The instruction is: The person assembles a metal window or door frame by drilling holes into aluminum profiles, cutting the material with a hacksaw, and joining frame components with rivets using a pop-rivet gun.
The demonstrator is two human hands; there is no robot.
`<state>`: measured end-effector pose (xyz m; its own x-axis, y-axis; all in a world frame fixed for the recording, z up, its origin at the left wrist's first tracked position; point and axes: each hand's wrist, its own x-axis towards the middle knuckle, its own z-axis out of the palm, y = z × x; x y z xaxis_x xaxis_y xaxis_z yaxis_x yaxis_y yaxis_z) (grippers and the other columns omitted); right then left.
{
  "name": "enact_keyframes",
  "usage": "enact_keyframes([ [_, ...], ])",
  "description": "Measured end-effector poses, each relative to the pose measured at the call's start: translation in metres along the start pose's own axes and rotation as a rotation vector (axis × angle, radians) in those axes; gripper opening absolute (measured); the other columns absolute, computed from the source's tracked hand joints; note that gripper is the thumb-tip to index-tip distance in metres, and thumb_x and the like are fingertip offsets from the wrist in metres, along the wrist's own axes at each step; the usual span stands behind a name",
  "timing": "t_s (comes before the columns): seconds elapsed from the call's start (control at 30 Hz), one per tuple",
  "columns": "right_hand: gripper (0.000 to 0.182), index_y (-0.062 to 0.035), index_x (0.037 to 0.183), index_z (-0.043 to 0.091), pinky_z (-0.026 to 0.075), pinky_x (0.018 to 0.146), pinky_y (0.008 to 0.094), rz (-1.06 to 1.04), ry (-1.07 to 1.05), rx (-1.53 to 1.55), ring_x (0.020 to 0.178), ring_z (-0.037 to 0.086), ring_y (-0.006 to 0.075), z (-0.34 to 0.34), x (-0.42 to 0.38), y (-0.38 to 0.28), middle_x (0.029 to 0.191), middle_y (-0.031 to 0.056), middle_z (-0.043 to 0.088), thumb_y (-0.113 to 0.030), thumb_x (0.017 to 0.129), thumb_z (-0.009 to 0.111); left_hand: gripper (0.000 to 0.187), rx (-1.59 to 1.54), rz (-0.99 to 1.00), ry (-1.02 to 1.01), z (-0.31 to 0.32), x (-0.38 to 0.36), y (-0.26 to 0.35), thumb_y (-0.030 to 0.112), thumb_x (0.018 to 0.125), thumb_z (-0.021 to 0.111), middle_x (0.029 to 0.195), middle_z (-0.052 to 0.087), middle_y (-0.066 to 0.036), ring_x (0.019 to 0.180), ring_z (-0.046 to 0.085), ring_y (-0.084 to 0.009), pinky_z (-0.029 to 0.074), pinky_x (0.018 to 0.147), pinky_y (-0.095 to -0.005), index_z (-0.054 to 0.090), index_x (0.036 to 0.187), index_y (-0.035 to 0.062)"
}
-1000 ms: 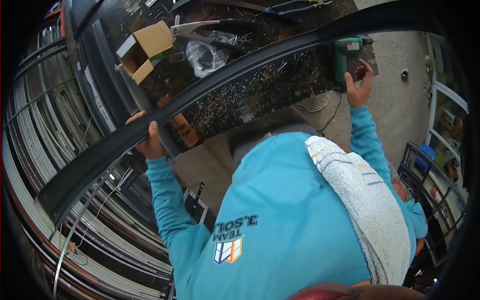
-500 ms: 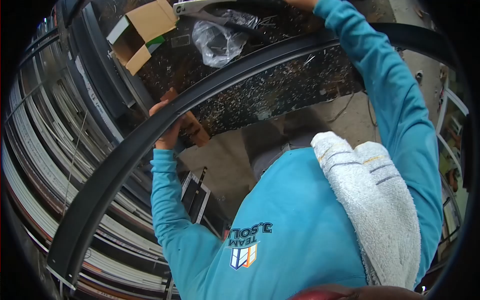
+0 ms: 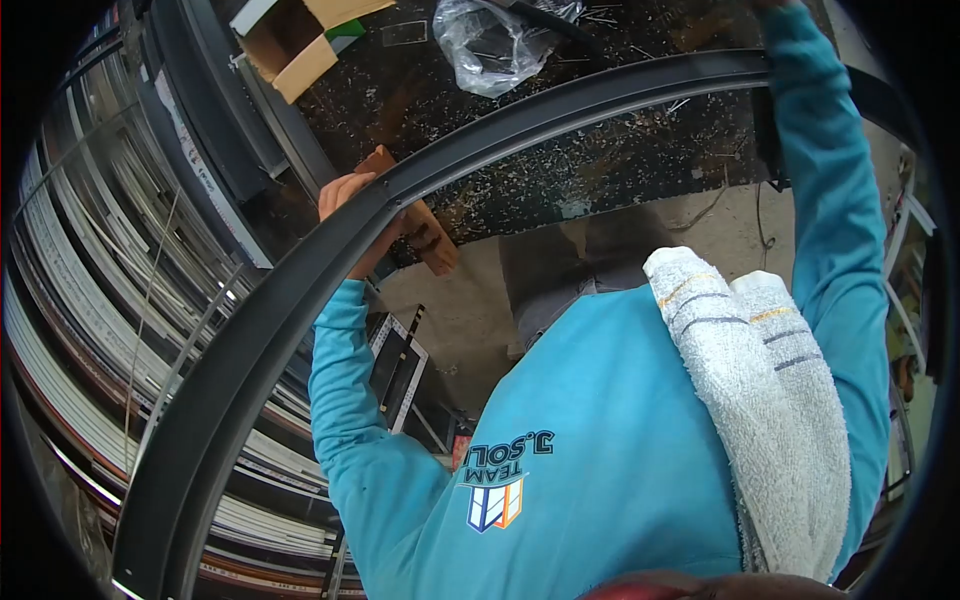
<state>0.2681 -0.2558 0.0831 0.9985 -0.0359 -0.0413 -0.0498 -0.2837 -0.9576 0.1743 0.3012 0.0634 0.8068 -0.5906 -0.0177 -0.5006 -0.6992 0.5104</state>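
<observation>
A long black metal profile (image 3: 560, 105) arches across the head view from the lower left to the upper right, bent by the wide lens. My left hand (image 3: 347, 197) is closed round it, the fingers over its far edge. A reddish-brown wooden block (image 3: 428, 238) with notches lies beside that hand, partly under the profile. At the upper right my right hand (image 3: 775, 4) shows only as a sliver at the frame's top edge. Its fingers are hidden, and the right sleeve crosses the profile.
The dark workbench (image 3: 560, 190) is scattered with metal shavings. On it are an opened cardboard box (image 3: 290, 45), a clear plastic bag (image 3: 485, 55) and some thin screws or nails. Racks of long profiles (image 3: 110, 330) fill the left side. A white towel (image 3: 750, 390) hangs over my shoulder.
My right hand has moved to the right, up to the frame's edge. The view has shifted, so the box and bag sit higher. My left hand keeps hold of the profile.
</observation>
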Motion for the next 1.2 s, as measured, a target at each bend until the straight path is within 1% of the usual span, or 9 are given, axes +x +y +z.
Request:
enact_keyframes([
  [0.17, 0.034, 0.0047, 0.124, 0.054, 0.058, 0.062, 0.0307, 0.171, -0.001, 0.921, 0.071, 0.068, 0.02, 0.025, -0.072, -0.099, 0.086, 0.0108, 0.068, -0.009, 0.093, 0.057, 0.058, -0.044, -0.01, 0.024, 0.001, -0.003, -0.001, 0.017, 0.064, 0.086, 0.111, 0.062, -0.013, 0.105, 0.061, -0.0337, 0.05, 0.091, -0.0443, 0.061, 0.115, 0.0077],
  [0.3, 0.04, 0.0009, 0.129, 0.049, 0.054, 0.054, 0.0213, 0.293, -0.371, 1.008, 0.067, 0.064, 0.0126, 0.012, -0.113, -0.065, 0.118, 0.0159, 0.06, -0.012, 0.092, 0.057, 0.057, -0.163, -0.107, -0.003, -0.001, -0.001, 0.004, 0.016, 0.066, 0.086, 0.114, 0.06, -0.014, 0.109, 0.059, -0.034, 0.048, 0.097, -0.0442, 0.06, 0.116, 0.0066],
  [0.37, 0.043, -0.0002, 0.133, 0.04, 0.05, 0.04, 0.0135, 0.327, -0.491, 0.917, 0.052, 0.06, 0.0059, 0.036, -0.122, -0.056, 0.125, 0.0186, 0.057, -0.009, 0.093, 0.054, 0.057, -0.126, -0.129, 0.017, -0.003, 0.001, 0.014, 0.015, 0.067, 0.086, 0.116, 0.059, -0.014, 0.112, 0.058, -0.0342, 0.048, 0.099, -0.0444, 0.06, 0.117, 0.0061],
  [0.53, 0.048, -0.0109, 0.137, 0.04, 0.037, 0.05, 0.0138, 0.159, -0.508, 0.344, 0.055, 0.042, -0.0011, 0.106, -0.12, -0.051, 0.116, 0.0102, 0.06, -0.002, 0.091, 0.049, 0.055, -0.044, -0.188, 0.042, 0.004, -0.006, 0.02, 0.013, 0.068, 0.085, 0.121, 0.058, -0.015, 0.119, 0.056, -0.0343, 0.046, 0.102, -0.0458, 0.06, 0.117, 0.0053],
  [0.6, 0.054, -0.0105, 0.14, 0.037, 0.049, 0.08, 0.0262, -0.066, -0.433, 0.156, 0.098, 0.061, 0.0119, 0.126, -0.123, -0.025, 0.118, 0.0111, 0.057, 0.003, 0.089, 0.047, 0.054, -0.118, -0.138, 0.079, 0.008, -0.012, 0.015, 0.012, 0.07, 0.084, 0.123, 0.057, -0.016, 0.121, 0.055, -0.0342, 0.046, 0.103, -0.0457, 0.06, 0.117, 0.0051],
  [0.67, 0.053, -0.0094, 0.135, 0.041, 0.053, 0.085, 0.0352, -0.08, -0.393, 0.034, 0.095, 0.064, 0.0191, 0.135, -0.128, -0.014, 0.105, 0.0132, 0.061, 0.004, 0.084, 0.05, 0.053, -0.15, -0.107, 0.091, 0.01, -0.012, 0.012, 0.011, 0.071, 0.084, 0.124, 0.057, -0.016, 0.121, 0.055, -0.034, 0.045, 0.104, -0.0453, 0.06, 0.118, 0.0049],
  [0.8, 0.054, -0.0094, 0.134, 0.041, 0.056, 0.08, 0.0342, 0.006, -0.517, -0.129, 0.09, 0.068, 0.0223, 0.14, -0.124, -0.03, 0.105, 0.016, 0.064, 0.0, 0.084, 0.06, 0.054, -0.23, -0.143, 0.123, 0.013, -0.012, 0.012, 0.009, 0.073, 0.083, 0.125, 0.057, -0.015, 0.121, 0.055, -0.032, 0.045, 0.104, -0.0435, 0.058, 0.121, 0.0042],
  [0.97, 0.074, -0.0125, 0.145, 0.034, 0.059, 0.082, 0.0428, -0.113, -0.522, -0.378, 0.09, 0.068, 0.0371, 0.151, -0.124, -0.037, 0.119, 0.02, 0.06, -0.007, 0.08, 0.07, 0.056, -0.543, -0.362, 0.181, 0.025, -0.018, 0.018, 0.009, 0.074, 0.084, 0.124, 0.057, -0.014, 0.12, 0.056, -0.0291, 0.045, 0.104, -0.0414, 0.057, 0.123, 0.0033],
  [1.2, 0.072, -0.0105, 0.145, 0.032, 0.057, 0.073, 0.0429, -0.155, -0.507, -0.437, 0.078, 0.066, 0.0378, 0.158, -0.123, -0.019, 0.104, 0.0214, 0.063, -0.005, 0.082, 0.065, 0.057, -0.282, -0.189, 0.098, 0.019, -0.016, 0.004, 0.012, 0.071, 0.084, 0.125, 0.057, -0.015, 0.118, 0.056, -0.0309, 0.045, 0.102, -0.0418, 0.06, 0.121, 0.0027],
])
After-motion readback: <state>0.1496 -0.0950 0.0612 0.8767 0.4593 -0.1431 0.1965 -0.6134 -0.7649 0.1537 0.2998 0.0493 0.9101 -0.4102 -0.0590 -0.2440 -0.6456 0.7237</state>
